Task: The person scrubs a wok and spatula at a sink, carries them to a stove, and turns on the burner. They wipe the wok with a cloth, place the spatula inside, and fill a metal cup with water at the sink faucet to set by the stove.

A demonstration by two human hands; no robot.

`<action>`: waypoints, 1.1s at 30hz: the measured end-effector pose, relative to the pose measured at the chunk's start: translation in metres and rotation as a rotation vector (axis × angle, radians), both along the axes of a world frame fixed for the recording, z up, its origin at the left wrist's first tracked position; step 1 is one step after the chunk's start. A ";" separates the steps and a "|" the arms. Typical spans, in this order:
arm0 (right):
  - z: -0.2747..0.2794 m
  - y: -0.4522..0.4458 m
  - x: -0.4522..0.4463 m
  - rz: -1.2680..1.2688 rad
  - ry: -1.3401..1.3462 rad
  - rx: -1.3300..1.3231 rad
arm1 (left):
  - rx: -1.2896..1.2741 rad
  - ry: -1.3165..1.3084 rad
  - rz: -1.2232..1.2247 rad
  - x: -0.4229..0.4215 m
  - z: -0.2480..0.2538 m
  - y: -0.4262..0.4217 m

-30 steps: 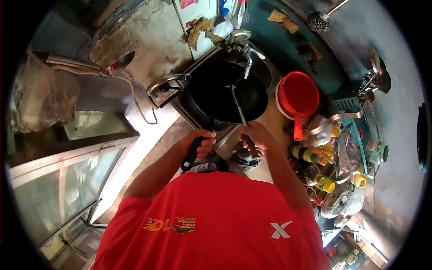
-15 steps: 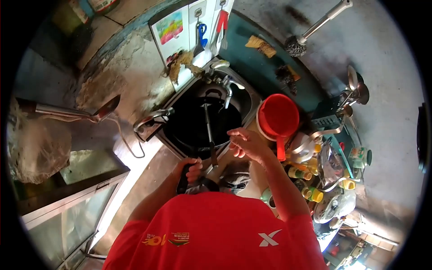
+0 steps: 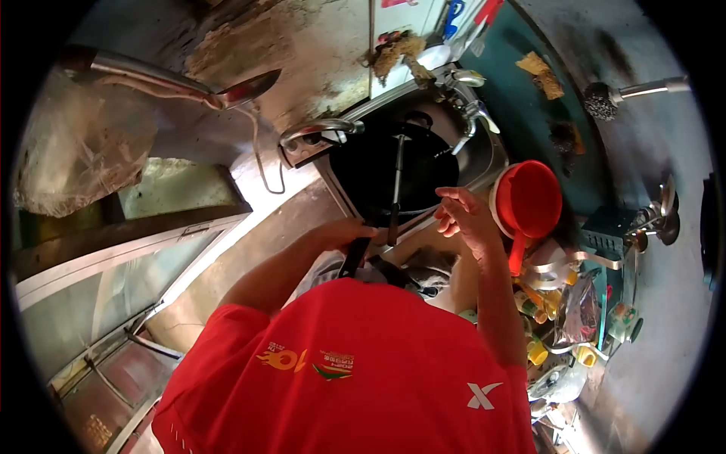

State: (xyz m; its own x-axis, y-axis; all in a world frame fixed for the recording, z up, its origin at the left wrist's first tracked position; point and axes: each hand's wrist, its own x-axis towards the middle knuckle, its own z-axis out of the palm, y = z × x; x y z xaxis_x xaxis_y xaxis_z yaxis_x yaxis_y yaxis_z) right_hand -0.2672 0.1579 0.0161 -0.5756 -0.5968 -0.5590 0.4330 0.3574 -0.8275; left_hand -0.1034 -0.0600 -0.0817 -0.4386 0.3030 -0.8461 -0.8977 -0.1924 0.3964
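Note:
A large black wok [image 3: 355,178] lies in the metal sink [image 3: 493,155], with a loop handle at its far side. Across it rests a tool with a silver shaft [image 3: 398,168] and a dark grip; its head is hard to make out. My left hand [image 3: 349,232] is closed at the top of a black handle [image 3: 353,259] by the sink's near edge, its fingertips mostly hidden. Over the near right edge of the sink hovers my right hand [image 3: 465,216], fingers apart and loosely bent, holding nothing. Beside it is a red dipper [image 3: 533,198].
Metal faucets [image 3: 470,113] stand behind the sink, and another curved spout [image 3: 321,130] is at its left. Bottles and jars [image 3: 537,352] crowd the right side near a utensil holder [image 3: 607,227]. A pan-like utensil [image 3: 242,91] juts out at upper left.
My view has turned, so the sink, wok and dipper appear farther right and higher. Both hands stay near the sink's near edge. The right hand's fingers remain apart.

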 end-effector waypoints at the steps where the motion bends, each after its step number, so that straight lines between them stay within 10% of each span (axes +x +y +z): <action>1: -0.002 0.001 0.000 0.008 -0.009 -0.006 | -0.006 -0.009 0.008 -0.001 -0.002 -0.007; 3: -0.008 0.004 -0.001 0.020 -0.009 0.014 | -0.285 0.328 -0.316 -0.007 -0.010 -0.027; 7: -0.032 0.015 -0.014 -0.211 0.125 0.009 | -0.299 0.214 0.629 -0.038 -0.008 -0.056; 9: -0.050 0.016 -0.041 -0.267 0.905 0.307 | 0.209 0.226 1.000 -0.056 -0.040 -0.077; 11: -0.019 -0.006 -0.058 -0.318 1.129 0.319 | 0.535 0.298 1.237 -0.074 -0.027 -0.080; 13: -0.012 -0.020 -0.076 -0.357 1.346 0.321 | 0.395 0.371 1.318 -0.081 -0.032 -0.082; 23: 0.005 -0.034 -0.116 -0.121 0.871 0.388 | 0.246 0.320 1.167 -0.062 -0.035 -0.083; 28: -0.008 -0.039 -0.088 -0.036 1.284 0.469 | 0.160 0.325 1.111 -0.056 -0.030 -0.080; 33: 0.037 -0.021 -0.091 -0.179 1.067 0.377 | -0.051 0.337 1.046 -0.058 -0.022 -0.076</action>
